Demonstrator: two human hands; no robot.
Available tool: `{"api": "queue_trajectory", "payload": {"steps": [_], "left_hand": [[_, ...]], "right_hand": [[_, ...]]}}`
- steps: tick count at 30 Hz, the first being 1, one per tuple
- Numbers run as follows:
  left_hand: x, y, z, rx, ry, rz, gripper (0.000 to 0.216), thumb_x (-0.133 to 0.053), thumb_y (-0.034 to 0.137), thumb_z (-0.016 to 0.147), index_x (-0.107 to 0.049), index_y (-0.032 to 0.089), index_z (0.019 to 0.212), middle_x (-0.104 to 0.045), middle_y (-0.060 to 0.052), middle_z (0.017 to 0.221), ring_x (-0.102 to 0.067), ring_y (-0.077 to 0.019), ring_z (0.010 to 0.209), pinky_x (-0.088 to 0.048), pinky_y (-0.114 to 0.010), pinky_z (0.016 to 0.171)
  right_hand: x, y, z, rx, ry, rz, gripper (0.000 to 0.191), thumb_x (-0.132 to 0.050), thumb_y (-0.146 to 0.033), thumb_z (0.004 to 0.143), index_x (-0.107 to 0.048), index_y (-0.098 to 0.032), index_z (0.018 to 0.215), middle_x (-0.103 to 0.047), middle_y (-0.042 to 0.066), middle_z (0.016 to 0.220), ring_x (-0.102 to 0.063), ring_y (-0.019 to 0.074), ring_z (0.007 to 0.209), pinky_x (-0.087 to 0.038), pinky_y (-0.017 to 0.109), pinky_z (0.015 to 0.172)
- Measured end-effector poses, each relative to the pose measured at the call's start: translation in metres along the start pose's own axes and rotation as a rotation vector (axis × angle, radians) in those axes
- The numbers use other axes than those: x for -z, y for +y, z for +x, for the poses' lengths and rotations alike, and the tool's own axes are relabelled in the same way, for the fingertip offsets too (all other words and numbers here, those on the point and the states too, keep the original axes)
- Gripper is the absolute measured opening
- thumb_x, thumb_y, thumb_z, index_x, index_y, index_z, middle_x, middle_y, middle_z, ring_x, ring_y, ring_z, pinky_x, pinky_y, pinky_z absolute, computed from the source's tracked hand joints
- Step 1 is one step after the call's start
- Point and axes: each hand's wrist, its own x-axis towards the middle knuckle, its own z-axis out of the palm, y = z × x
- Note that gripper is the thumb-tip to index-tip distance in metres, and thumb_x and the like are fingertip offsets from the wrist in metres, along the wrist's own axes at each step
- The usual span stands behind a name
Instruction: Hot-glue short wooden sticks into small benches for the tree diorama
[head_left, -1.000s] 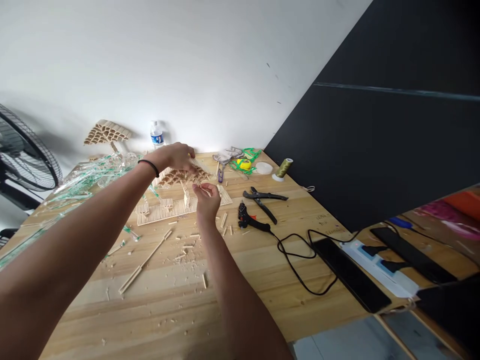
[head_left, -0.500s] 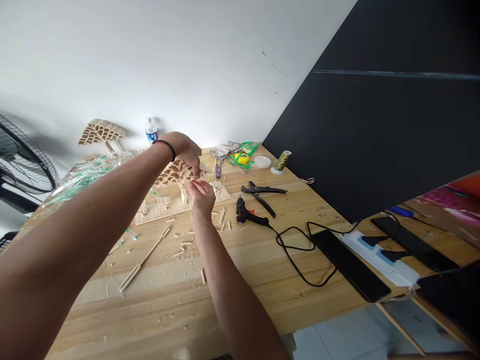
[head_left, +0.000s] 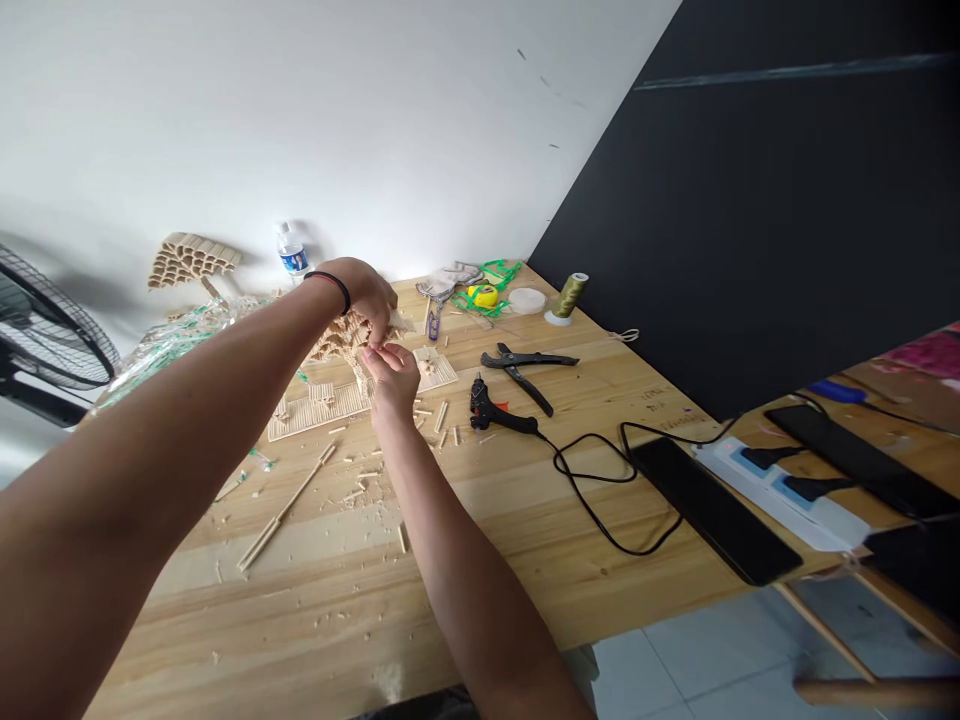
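A pale wooden model tree (head_left: 330, 345), built of short stick pieces, stands on a slatted base (head_left: 298, 416). My left hand (head_left: 365, 296), with a dark band at its wrist, reaches over the crown, fingers bent down and closed. Just below it, my right hand (head_left: 395, 382) pinches thumb and fingers together beside the trunk. The fingertips of both hands nearly meet at the right side of the crown. Whatever lies between them is too small or hidden to make out. Small stick blocks (head_left: 322, 397) sit on the base.
Right of my hands lie a glue gun (head_left: 491, 412), cutting pliers (head_left: 529, 365) and a black phone (head_left: 712, 510). Offcuts and long sticks (head_left: 289, 505) litter the table. Behind are a bottle (head_left: 292, 250), tape measure (head_left: 484, 296), thread spool (head_left: 570, 296); a fan (head_left: 52, 330) stands left.
The camera view has shifted slightly. Both hands stay together at the model tree's crown, with the fingers only a little moved.
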Motion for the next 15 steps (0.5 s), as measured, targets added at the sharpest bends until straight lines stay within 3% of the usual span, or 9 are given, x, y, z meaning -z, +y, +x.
{"api": "queue_trajectory", "payload": {"steps": [7, 15], "left_hand": [[-0.002, -0.003, 0.002, -0.026, 0.014, -0.003, 0.105, -0.090, 0.051, 0.059, -0.054, 0.028, 0.155, -0.062, -0.007, 0.156, -0.061, -0.0340, 0.128, -0.053, -0.052, 0.106], [-0.002, -0.006, -0.001, -0.039, 0.009, -0.025, 0.114, -0.091, 0.058, 0.054, -0.051, 0.027, 0.157, -0.059, -0.009, 0.158, -0.060, -0.0358, 0.131, -0.052, -0.054, 0.107]], "right_hand": [[0.004, -0.004, 0.001, -0.020, -0.069, 0.025, 0.042, -0.088, -0.018, 0.062, -0.064, -0.020, 0.096, -0.077, 0.004, 0.094, -0.076, 0.0224, 0.101, -0.060, 0.044, 0.104], [0.011, -0.015, -0.001, -0.064, -0.094, 0.093, 0.037, -0.085, -0.014, 0.064, -0.063, -0.019, 0.094, -0.074, 0.002, 0.093, -0.078, 0.0194, 0.089, -0.060, 0.045, 0.105]]}}
